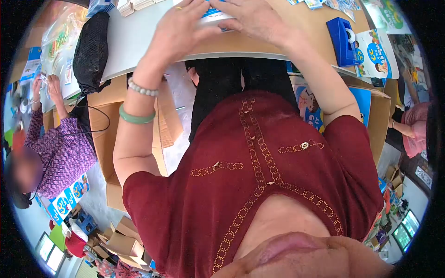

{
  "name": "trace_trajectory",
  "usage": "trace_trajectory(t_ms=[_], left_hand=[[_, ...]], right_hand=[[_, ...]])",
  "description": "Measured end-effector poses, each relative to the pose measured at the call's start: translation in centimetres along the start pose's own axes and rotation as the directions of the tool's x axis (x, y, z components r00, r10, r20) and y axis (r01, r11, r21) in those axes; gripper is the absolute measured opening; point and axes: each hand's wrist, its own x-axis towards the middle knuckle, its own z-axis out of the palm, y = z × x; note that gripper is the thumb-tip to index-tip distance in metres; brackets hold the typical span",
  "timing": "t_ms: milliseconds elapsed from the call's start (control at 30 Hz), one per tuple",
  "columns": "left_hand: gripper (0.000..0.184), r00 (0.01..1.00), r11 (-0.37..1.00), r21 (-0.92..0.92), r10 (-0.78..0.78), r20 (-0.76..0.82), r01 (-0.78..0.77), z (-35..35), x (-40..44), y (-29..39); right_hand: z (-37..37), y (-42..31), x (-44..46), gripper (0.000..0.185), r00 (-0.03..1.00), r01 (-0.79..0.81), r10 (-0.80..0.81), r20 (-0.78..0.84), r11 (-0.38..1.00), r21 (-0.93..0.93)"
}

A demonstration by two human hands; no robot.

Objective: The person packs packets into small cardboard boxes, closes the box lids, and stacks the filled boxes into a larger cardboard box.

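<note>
At the top of the view, my left hand rests by a small blue-and-white printed piece on the table. Its thumb is spread toward the right, and its fingers reach over the left side of the piece. From the other side my right hand comes in palm down, its fingers stretched over the piece and its thumb along the near edge. The hands cover much of the piece, so I cannot tell whether it is a card or a packet. A beaded bracelet and a green bangle circle my left arm.
On the table stand a blue tape dispenser at right, white stacks at the back and a black mesh bag at left. Printed sheets lie right. Cardboard boxes flank my legs. A co-worker in purple works at left.
</note>
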Motion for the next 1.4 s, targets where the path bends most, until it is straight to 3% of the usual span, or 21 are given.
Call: trace_trajectory(t_ms=[133,200,300,400,533,600,633,767,833,933,1033,1100,1167,1233,1267,1333,1400], left_hand=[[0.047,0.998,0.996,0.087,-0.007,-0.062,0.012,0.1,0.4,-1.0],[0.044,0.997,0.999,-0.014,-0.050,0.050,0.051,-0.3,0.7,-1.5],[0.038,0.997,0.999,-0.050,-0.013,0.080,0.017,-0.7,1.0,-2.0],[0.037,0.997,0.997,-0.004,0.073,-0.038,-0.073,-0.3,0.3,-1.8],[0.039,1.000,0.998,-0.067,0.010,-0.010,-0.011,-0.4,-0.2,-1.7],[0.038,0.989,0.924,-0.354,-0.128,0.070,0.144,-0.3,-0.8,-3.1],[0.036,0.978,0.794,-0.572,-0.192,0.082,0.204,-0.1,-1.0,-3.5],[0.034,0.985,0.812,-0.559,-0.148,0.087,0.171,-0.5,-1.1,-4.1],[0.034,0.987,0.909,-0.387,-0.128,0.096,0.155,-1.1,-0.9,-3.4],[0.035,0.995,0.954,-0.286,-0.069,0.070,0.086,-1.1,-1.4,-3.3],[0.037,0.999,0.966,-0.256,0.034,-0.020,-0.038,-1.2,-2.1,-2.9],[0.038,0.998,0.977,-0.204,0.060,-0.005,-0.060,-0.7,-2.3,-3.1],[0.039,0.997,0.985,-0.154,0.081,0.012,-0.079,0.2,-2.7,-3.3],[0.046,0.988,0.991,0.093,0.110,-0.105,-0.100,1.5,-2.8,-3.3],[0.046,0.988,0.990,0.089,0.115,-0.103,-0.106,1.8,-3.0,-3.2],[0.028,0.971,0.965,0.227,0.170,-0.166,-0.130,1.9,-2.8,-3.0],[0.030,0.979,0.973,0.213,0.126,-0.162,-0.089,1.6,-2.8,-1.6]], right_hand=[[1.1,0.7,0.1,0.046,0.990,0.017,-0.004,-0.138,0.995,0.094],[0.4,2.1,0.6,0.039,1.000,-0.001,-0.002,0.019,0.986,0.169],[-1.6,2.0,0.7,0.038,0.995,0.037,-0.060,0.078,0.964,0.264],[-0.4,1.1,-0.3,0.039,0.998,-0.056,0.059,-0.004,0.957,0.286],[0.4,1.7,-0.7,0.040,0.998,-0.057,0.053,0.023,0.956,0.288],[0.2,2.0,-0.9,0.041,0.998,-0.047,0.029,0.055,0.930,0.364],[0.0,2.2,-1.1,0.041,0.998,-0.045,0.026,0.057,0.930,0.366],[-0.3,2.8,-1.3,0.040,0.998,-0.044,0.012,0.067,0.868,0.495],[-0.1,2.6,-1.4,0.039,0.997,-0.046,0.010,0.070,0.843,0.535],[0.1,2.0,-1.7,0.038,0.995,-0.100,0.080,0.061,0.841,0.531],[-0.1,1.3,-2.1,0.040,0.998,-0.056,0.057,0.009,0.906,0.420],[-0.7,0.9,-2.3,0.041,0.999,0.032,-0.021,-0.047,0.967,0.252],[-1.6,-0.4,-2.3,0.042,0.999,0.021,-0.013,-0.053,0.988,0.151],[-1.3,-0.9,-2.2,0.042,0.998,0.011,-0.008,-0.057,0.999,0.049],[-0.4,-0.9,-2.3,0.041,0.994,0.012,-0.008,-0.112,0.999,0.030],[0.7,-1.3,-2.7,0.041,0.985,-0.003,0.003,-0.175,1.000,-0.003],[1.2,-1.5,-2.8,0.041,0.952,-0.023,0.030,-0.304,0.999,0.026]])
